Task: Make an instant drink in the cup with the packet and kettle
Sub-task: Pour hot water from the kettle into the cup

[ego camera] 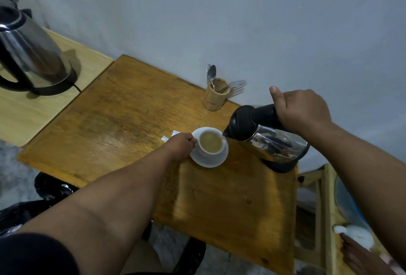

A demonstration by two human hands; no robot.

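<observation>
A white cup (211,143) holding light-brown liquid stands on a white saucer (208,160) on the wooden table (131,110). My left hand (180,145) rests against the cup's left side, fingers curled at its handle. My right hand (302,111) grips the black handle of a steel kettle (270,140), tilted with its black spout right at the cup's right rim. White torn packet pieces (170,136) lie just behind my left hand, partly hidden.
A second steel kettle (30,55) sits on its base on a lighter side table at far left. A wooden holder (215,98) with spoons and a fork stands by the wall. Black bags lie on the floor at lower left; a wooden rack is at right.
</observation>
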